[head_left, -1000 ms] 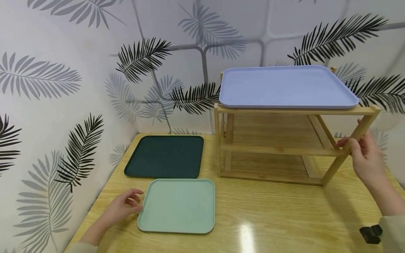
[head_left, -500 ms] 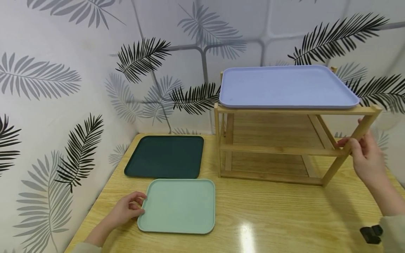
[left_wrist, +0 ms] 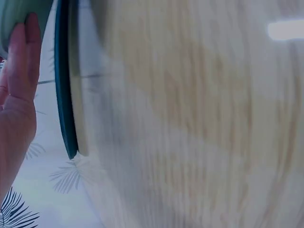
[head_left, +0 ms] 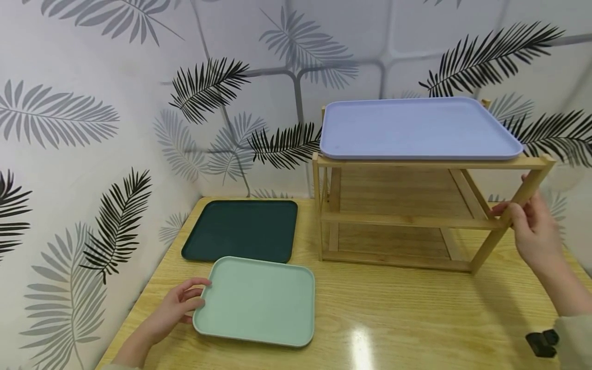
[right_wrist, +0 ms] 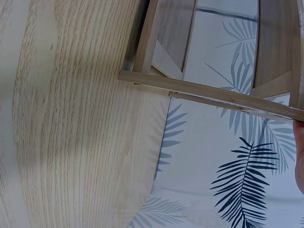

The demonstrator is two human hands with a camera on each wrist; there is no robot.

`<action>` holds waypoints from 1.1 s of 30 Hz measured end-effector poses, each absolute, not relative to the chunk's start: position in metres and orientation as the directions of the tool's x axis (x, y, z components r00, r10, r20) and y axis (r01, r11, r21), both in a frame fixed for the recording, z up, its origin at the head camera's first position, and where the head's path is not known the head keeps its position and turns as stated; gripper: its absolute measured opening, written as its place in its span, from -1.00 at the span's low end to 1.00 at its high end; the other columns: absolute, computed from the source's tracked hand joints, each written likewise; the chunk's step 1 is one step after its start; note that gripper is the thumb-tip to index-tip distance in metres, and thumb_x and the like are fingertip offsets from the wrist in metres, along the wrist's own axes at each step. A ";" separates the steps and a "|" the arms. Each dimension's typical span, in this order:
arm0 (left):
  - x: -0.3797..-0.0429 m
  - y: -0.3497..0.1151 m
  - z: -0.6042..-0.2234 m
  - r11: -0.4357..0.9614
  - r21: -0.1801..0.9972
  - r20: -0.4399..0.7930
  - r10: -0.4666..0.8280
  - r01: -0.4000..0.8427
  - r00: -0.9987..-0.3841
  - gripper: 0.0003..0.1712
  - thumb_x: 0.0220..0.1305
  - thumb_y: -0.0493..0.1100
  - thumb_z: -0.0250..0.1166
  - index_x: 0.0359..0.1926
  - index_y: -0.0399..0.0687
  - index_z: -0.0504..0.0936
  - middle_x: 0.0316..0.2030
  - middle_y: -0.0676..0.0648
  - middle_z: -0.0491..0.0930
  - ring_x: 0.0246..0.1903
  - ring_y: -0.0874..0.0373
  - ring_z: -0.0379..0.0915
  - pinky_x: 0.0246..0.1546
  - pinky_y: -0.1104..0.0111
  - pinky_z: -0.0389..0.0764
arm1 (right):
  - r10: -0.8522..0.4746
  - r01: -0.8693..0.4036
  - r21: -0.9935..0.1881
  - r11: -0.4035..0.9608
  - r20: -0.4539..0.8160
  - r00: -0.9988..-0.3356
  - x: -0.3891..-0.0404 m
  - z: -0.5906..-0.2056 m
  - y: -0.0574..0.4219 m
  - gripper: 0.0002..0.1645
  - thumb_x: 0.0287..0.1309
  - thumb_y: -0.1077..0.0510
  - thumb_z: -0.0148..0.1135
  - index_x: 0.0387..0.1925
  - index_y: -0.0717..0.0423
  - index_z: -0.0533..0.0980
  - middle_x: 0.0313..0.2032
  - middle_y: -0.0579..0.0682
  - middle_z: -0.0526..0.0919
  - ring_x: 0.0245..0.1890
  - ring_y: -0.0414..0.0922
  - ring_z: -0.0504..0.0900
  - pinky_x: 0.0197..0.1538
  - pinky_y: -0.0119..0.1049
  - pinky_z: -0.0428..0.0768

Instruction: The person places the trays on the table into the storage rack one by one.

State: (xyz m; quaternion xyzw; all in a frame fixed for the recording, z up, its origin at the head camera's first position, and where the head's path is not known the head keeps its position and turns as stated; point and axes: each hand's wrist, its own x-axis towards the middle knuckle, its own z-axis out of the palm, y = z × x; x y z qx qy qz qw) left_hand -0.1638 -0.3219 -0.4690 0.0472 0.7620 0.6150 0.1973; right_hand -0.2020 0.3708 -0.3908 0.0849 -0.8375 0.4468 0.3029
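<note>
My left hand (head_left: 173, 311) grips the left rim of a light green tray (head_left: 256, 303), thumb above and fingers at the edge. The tray's left side is tipped up off the wooden table. In the left wrist view the fingertips lie along the light green tray (left_wrist: 14, 16). At the right, my right hand (head_left: 538, 234) holds the slanted right front leg of a wooden shelf rack (head_left: 407, 221) at middle-shelf height. Only an edge of that hand (right_wrist: 299, 152) shows in the right wrist view, against the rack's leg (right_wrist: 199, 92).
A dark green tray (head_left: 242, 228) lies behind the light green one. On the rack's top rests a lilac tray (head_left: 418, 128). A small black object (head_left: 542, 343) shows beside the right sleeve. The leaf-patterned wall (head_left: 152, 67) borders the table (head_left: 407, 313) at the back and left.
The left hand has closed on the light green tray's rim and drawn it slightly left, tipping its left side up. The right hand stays on the rack's leg.
</note>
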 end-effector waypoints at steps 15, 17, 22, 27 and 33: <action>-0.146 -0.257 -0.440 -0.178 0.976 -0.042 0.414 -0.127 -0.909 -0.61 0.44 -0.38 0.02 0.13 0.16 0.44 -0.07 0.00 0.57 -0.22 0.13 0.60 -0.29 0.24 0.66 | 0.139 -0.402 -0.703 0.587 0.577 -0.805 -0.202 -0.392 0.372 -0.30 0.48 0.27 -0.21 0.52 -0.16 -0.06 -0.32 -0.52 0.50 -0.24 -0.56 0.49 -0.17 -0.74 0.37; -0.144 -0.240 -0.436 -0.205 0.972 -0.017 0.414 -0.111 -0.910 -0.61 0.42 -0.39 0.03 0.12 0.14 0.45 -0.09 -0.02 0.57 -0.24 0.13 0.60 -0.33 0.26 0.66 | 0.139 -0.403 -0.700 0.589 0.579 -0.803 -0.202 -0.392 0.372 -0.31 0.48 0.27 -0.21 0.52 -0.15 -0.06 -0.32 -0.52 0.50 -0.25 -0.56 0.49 -0.17 -0.74 0.37; -0.142 -0.198 -0.427 -0.246 0.962 -0.013 0.401 -0.121 -0.916 -0.63 0.38 -0.39 0.10 0.09 0.10 0.44 -0.09 -0.06 0.53 -0.24 0.13 0.58 -0.35 0.28 0.66 | 0.135 -0.405 -0.699 0.589 0.580 -0.804 -0.203 -0.393 0.372 -0.30 0.47 0.29 -0.21 0.53 -0.13 -0.06 -0.31 -0.50 0.50 -0.25 -0.55 0.50 -0.17 -0.74 0.37; -0.143 -0.162 -0.415 -0.265 0.956 -0.007 0.403 -0.123 -0.915 -0.65 0.37 -0.36 0.14 0.10 0.04 0.40 -0.05 -0.11 0.48 -0.23 0.10 0.56 -0.38 0.29 0.66 | 0.134 -0.393 -0.700 0.596 0.569 -0.811 -0.203 -0.392 0.372 -0.30 0.47 0.28 -0.23 0.53 -0.12 -0.08 -0.30 -0.47 0.50 -0.25 -0.54 0.49 -0.18 -0.75 0.37; -0.150 -0.125 -0.403 -0.298 0.949 0.028 0.409 -0.105 -0.912 -0.64 0.36 -0.36 0.14 0.10 0.04 0.39 -0.01 -0.12 0.49 -0.27 0.10 0.57 -0.44 0.34 0.63 | 0.133 -0.404 -0.693 0.598 0.583 -0.802 -0.203 -0.392 0.372 -0.31 0.47 0.29 -0.22 0.52 -0.11 -0.06 -0.31 -0.50 0.50 -0.26 -0.54 0.50 -0.17 -0.75 0.36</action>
